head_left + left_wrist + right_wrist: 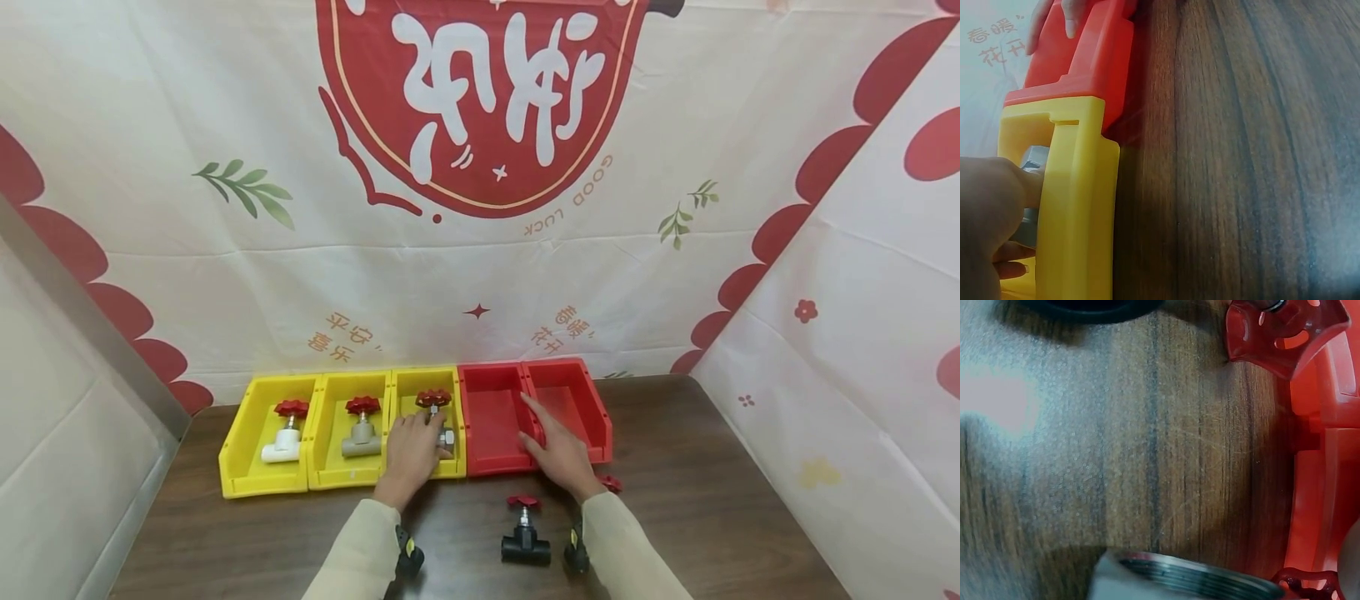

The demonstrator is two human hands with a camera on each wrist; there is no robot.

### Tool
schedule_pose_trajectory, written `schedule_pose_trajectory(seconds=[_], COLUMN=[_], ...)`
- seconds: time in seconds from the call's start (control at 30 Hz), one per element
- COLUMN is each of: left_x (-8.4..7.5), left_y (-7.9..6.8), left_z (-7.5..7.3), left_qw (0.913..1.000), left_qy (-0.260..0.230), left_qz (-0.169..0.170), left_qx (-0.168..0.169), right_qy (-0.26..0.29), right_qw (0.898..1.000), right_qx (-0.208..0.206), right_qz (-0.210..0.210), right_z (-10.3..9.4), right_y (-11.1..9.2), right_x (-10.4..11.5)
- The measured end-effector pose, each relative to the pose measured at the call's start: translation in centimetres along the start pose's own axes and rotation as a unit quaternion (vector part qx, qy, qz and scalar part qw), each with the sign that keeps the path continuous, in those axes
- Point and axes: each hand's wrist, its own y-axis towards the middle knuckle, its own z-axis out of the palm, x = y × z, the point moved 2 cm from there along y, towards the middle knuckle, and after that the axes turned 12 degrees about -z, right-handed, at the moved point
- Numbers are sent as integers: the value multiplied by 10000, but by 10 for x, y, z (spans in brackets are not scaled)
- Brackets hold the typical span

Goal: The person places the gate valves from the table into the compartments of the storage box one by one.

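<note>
My left hand (413,450) reaches into the third yellow bin (1075,206), gripping a grey metal valve (447,440) with a red handwheel (433,398). Its fingers partly hide the valve body in the left wrist view. My right hand (558,450) lies over the two red bins (498,417), fingers and thumb spread apart around their shared wall, with no valve in it. Near the right wrist, a black valve (525,546) with a red handwheel stands on the table. Another valve, with a threaded metal end (1185,578), is mostly hidden under the right forearm.
A white valve (282,446) sits in the leftmost yellow bin (262,485), and a beige-grey one (362,439) in the yellow bin beside it. The bins form a row at the back of the brown wooden table (225,550), against a printed cloth backdrop (450,292).
</note>
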Motion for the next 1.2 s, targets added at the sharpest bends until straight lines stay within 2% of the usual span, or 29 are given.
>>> schedule_pose_trajectory(seconds=[0.63, 1.0, 1.2], left_x=[-3, -4, -5], left_y=[0, 3, 4], left_z=[0, 3, 4], left_qw=[9991, 9988, 9984], left_qy=[345, 447, 476], left_qz=[-182, -177, -224], left_qx=[184, 105, 219], right_qy=[105, 109, 70], right_qw=[9999, 9999, 10000], right_qx=[17, 17, 23], right_qz=[33, 23, 42], right_z=[-1, -2, -1], right_y=[-1, -2, -1], right_x=[2, 3, 1])
